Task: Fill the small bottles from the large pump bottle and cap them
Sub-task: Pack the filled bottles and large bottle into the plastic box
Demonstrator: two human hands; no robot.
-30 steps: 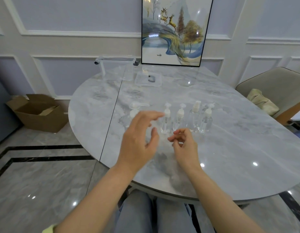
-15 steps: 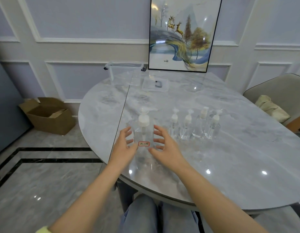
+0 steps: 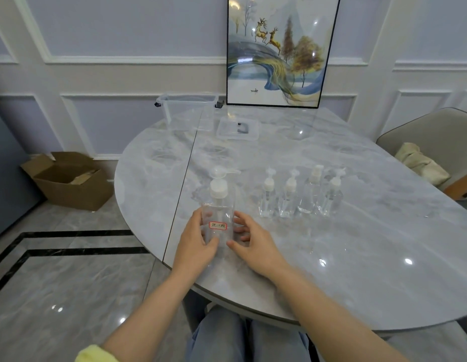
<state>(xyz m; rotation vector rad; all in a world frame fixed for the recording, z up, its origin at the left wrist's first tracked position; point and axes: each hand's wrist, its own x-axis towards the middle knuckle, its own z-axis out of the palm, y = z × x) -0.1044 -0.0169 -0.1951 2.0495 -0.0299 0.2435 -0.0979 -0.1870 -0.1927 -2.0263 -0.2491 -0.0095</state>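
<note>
The large clear pump bottle with a white pump and a red-edged label stands near the front left of the marble table. My left hand grips its left side, thumb across the lower front. My right hand is at its right side with fingers spread and loosely curved, the thumb and index tips touching the bottle. Several small clear bottles with white pump tops stand capped in a row to the right, apart from both hands.
A clear storage box and a flat clear lid sit at the table's far side below a framed picture. A padded chair is at the right. A cardboard box lies on the floor at the left.
Both hands dropped from mid-air to either side of the pump bottle and closed in on it; the left hand now grips it. The view shifted left and nearer.
</note>
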